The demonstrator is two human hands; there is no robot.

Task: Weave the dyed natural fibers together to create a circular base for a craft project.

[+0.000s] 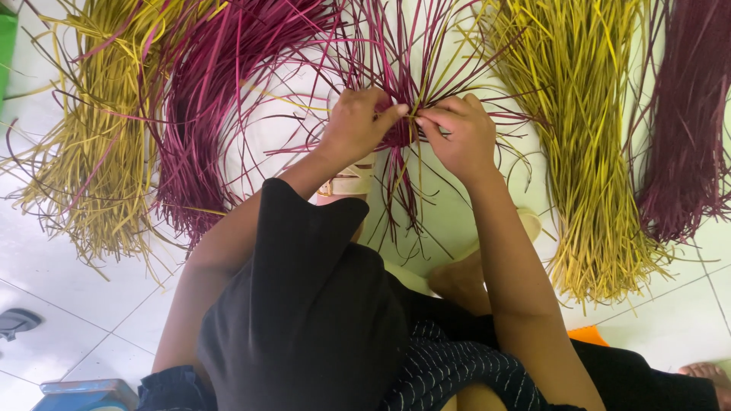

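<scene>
The woven piece [401,131] of red and yellow strips is sitting mid-floor, and both hands are pinching it: left hand [356,125] is closing its thumb and fingers on the crossing, right hand [457,133] is nipping a strip. I'd say keeping that pinch snug stops it loosening. Yellow bundles [590,152] and red bundles [194,129] are fanning toward the floor's [61,281] edges.

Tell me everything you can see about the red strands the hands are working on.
The red strands are thin, flat, dyed magenta strips, like reed or straw, with a few yellow ones mixed in. They fan out over the white tiled floor from a gathered centre, which the left hand and right hand pinch between their fingertips.
</scene>
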